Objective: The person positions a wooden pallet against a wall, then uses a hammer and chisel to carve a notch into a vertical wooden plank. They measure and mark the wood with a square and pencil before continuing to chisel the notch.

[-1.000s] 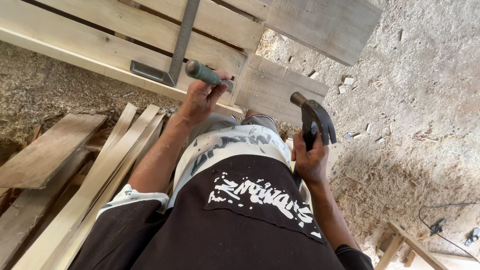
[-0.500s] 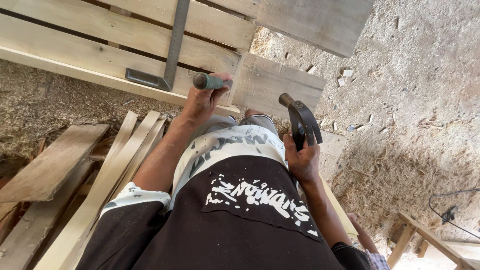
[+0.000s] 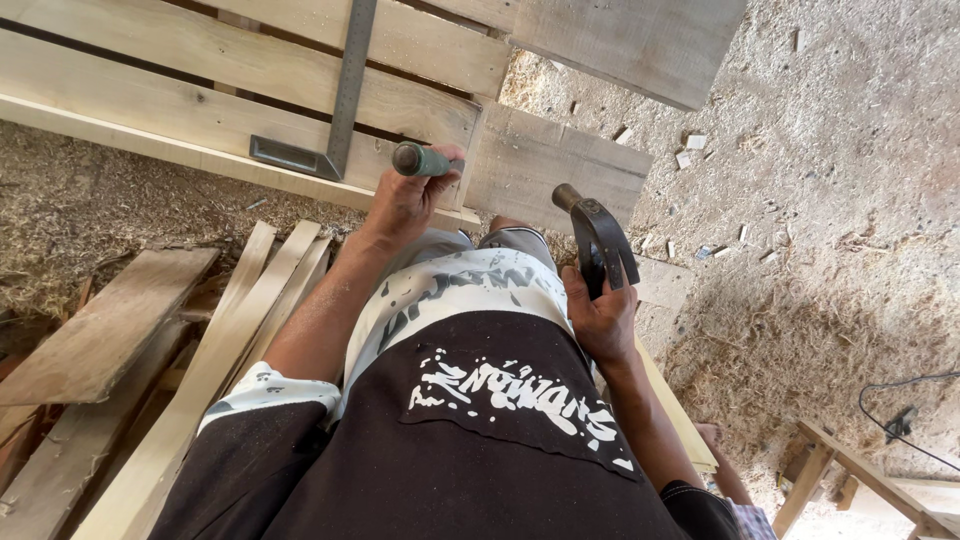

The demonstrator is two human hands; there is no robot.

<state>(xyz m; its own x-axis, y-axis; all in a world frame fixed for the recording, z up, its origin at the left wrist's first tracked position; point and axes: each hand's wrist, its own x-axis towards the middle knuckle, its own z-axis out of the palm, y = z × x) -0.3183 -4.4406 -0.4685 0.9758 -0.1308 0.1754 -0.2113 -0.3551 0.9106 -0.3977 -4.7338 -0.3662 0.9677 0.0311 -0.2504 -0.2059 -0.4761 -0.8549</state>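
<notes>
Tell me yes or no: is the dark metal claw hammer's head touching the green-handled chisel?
No: the right hand holds the dark metal claw hammer raised, apart from the green-handled chisel gripped in the left hand.

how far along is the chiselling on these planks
Done: pale wooden planks lie side by side with a metal try square on them. In hand: the left hand grips a green-handled chisel at a plank's edge; the right hand holds a dark claw hammer raised, apart from it. Left: no cut shows.

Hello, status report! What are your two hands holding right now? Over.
Left hand gripping green-handled chisel. Right hand gripping dark steel claw hammer. Metal try square beside chisel, on pale wooden boards.
</notes>
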